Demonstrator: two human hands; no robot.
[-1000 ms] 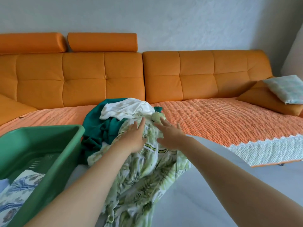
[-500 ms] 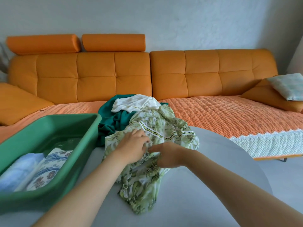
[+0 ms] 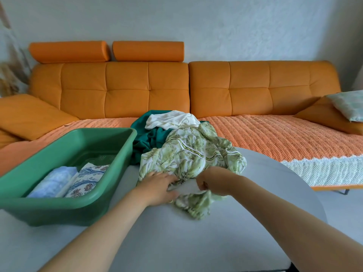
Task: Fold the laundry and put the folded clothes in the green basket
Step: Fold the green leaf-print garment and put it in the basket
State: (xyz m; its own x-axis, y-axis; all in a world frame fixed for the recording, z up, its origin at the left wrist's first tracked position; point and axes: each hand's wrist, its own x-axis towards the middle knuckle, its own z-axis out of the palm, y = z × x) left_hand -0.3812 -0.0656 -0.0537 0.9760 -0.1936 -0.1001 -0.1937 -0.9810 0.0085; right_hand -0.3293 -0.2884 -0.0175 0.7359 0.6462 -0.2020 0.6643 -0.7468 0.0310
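My left hand [image 3: 157,186] lies on the near edge of the leaf-print garment [image 3: 193,156], and the fingers [image 3: 169,178] are half hidden in the cloth, so I cannot tell if they pinch it. My right hand [image 3: 214,181] has the fingers curled together, clamped on a fold of the same garment. Behind it a dark green cloth [image 3: 149,137] and a white cloth [image 3: 172,119] are piled, both partly covered. Half a second ago the garment was bunched higher; now it is pulled nearer to me on the white worktop [image 3: 196,232]. The green basket [image 3: 64,208] stands at the left, its near corner cut off, with two folded pieces inside: a pale blue one [image 3: 53,181] and a flowered one [image 3: 86,179]. Behind is one orange sofa [image 3: 255,89].
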